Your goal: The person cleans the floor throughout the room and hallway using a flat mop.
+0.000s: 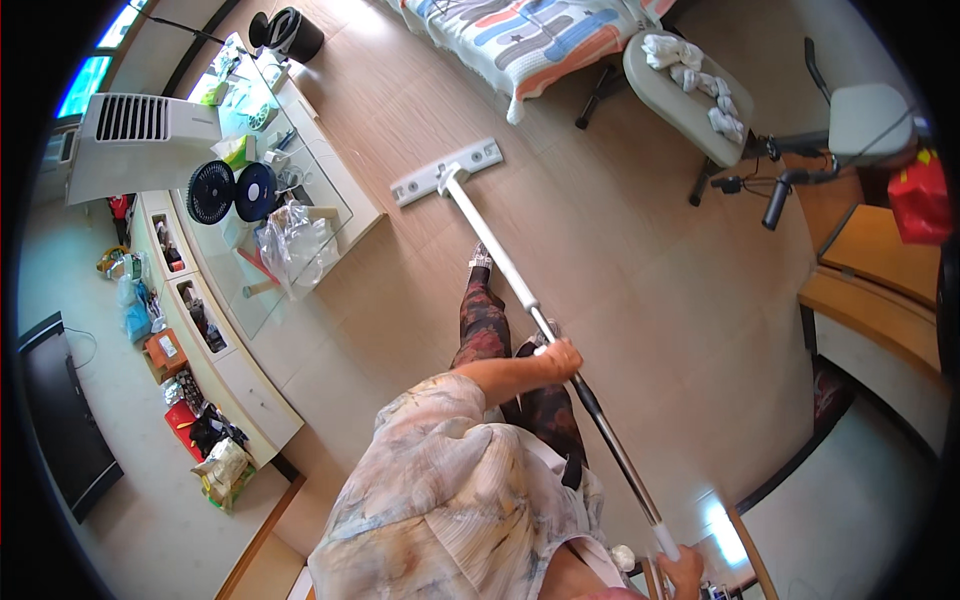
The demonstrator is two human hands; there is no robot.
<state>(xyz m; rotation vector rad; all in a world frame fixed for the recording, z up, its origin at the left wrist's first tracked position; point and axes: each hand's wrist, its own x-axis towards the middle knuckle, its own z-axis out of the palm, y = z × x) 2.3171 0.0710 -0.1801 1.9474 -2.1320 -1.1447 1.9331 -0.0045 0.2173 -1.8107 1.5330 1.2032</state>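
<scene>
A flat mop with a long white and silver pole (497, 250) runs from the lower right up toward the upper middle. Its white rectangular mop head (415, 187) lies on the tan floor (640, 280), ahead of my feet. Around the middle of the pole, my left hand (563, 361) is closed in a grip. At the near end of the pole, by the lower edge, my right hand (684, 572) is wrapped round the light-coloured handle; part of this hand is cut by the frame edge.
Left of the mop head stands a glass-topped desk (335, 175) with two dark fans and a clear plastic bag (293, 248). A black bin (297, 35) is behind it. A bed with a patterned cover (530, 50) and exercise equipment (690, 95) draped with white cloths stand beyond, toward the right.
</scene>
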